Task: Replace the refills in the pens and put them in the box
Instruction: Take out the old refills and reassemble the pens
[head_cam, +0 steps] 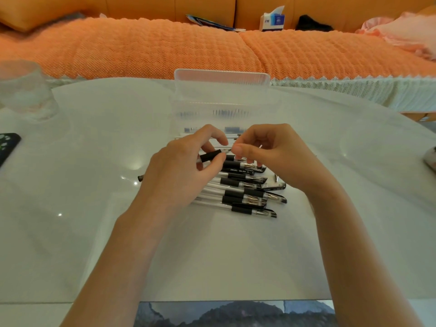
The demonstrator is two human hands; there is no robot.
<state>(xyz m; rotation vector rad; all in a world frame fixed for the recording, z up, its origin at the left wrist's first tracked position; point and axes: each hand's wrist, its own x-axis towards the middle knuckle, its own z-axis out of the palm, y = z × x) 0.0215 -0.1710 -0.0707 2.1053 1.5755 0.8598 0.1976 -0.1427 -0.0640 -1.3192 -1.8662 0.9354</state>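
My left grip [186, 161] holds a pen [210, 156] by its black rubber sleeve, pinched between thumb and curled fingers, with the pen lying nearly level above the desk [94, 232]. My right grip [266, 152] meets it from the other side. Its thumb and curled fingers pinch the pen's clear front end, though I cannot tell whether they hold the tip piece or the refill. Both grips hover just above a pile [245, 194] of more pens with clear barrels and black sleeves, lying roughly side by side on the desk with their tips to the right.

Just behind the grips stands the box [221, 112], clear plastic, with its lid [221, 77] raised upright at the back. Dark shapes show through its ribbed wall, too blurred to name. A small metal tip [276, 178] lies on the desk just right of the pile, and a small black piece [140, 178] lies to the left of my left wrist.

A phone [8, 145] sits at the desk's left edge, with a glass [23, 90] behind it. A sofa [141, 48] with an orange cover runs across the back.
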